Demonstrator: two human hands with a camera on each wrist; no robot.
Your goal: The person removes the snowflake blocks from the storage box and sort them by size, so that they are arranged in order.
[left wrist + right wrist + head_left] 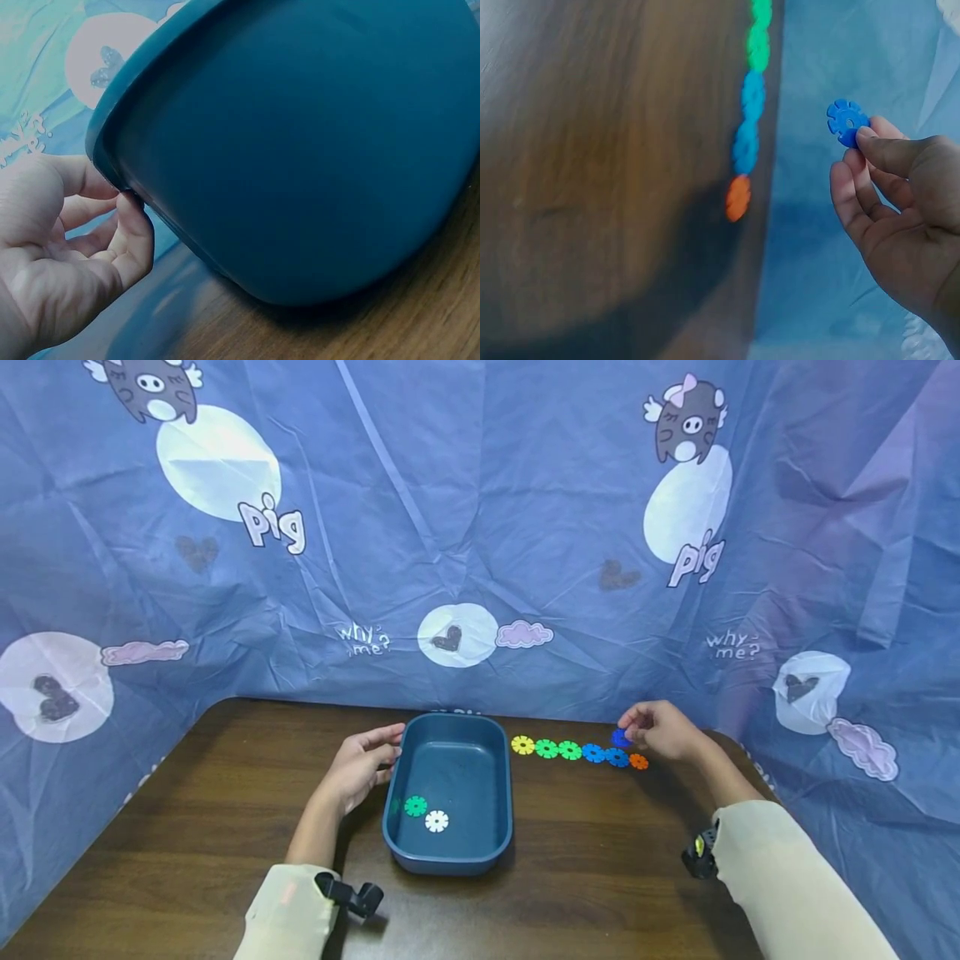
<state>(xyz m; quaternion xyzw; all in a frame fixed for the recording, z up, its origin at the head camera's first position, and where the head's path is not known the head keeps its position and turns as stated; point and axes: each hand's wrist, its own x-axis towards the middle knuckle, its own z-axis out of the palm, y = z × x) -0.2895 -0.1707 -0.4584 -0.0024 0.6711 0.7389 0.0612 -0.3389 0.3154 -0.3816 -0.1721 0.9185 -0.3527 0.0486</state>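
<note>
Notched discs (566,749), nine in all, are spread from inside a teal tray (465,777) out to its three-o'clock side, over a wooden worktop (585,860). Farthest left, a pale sleeve (288,910) with a black wrist mount (348,896) comes in from seven o'clock. At the tray's ten-o'clock edge is the left hand (362,766), its grip curled, thumb and fingers holding the rim. Inside the tray, a green disc (411,807) lies at eight o'clock and a white disc (432,821) at seven, close beside each other. Right of the tray, from two o'clock of its middle, a row runs toward three, neighbours touching or nearly so: a yellow disc (517,745), two light-green discs (542,749), two mid-blue discs (589,753) and an orange disc (634,762). Whether they interlock cannot be told. At twelve o'clock from the second mid-blue one, apart from the row, is a dark-blue disc (620,737); the grip of the right hand (663,729) pinches it between thumb and fingertip. Farthest right, another pale sleeve (795,877) with a dark wrist device (701,855) reaches in from five o'clock.
</note>
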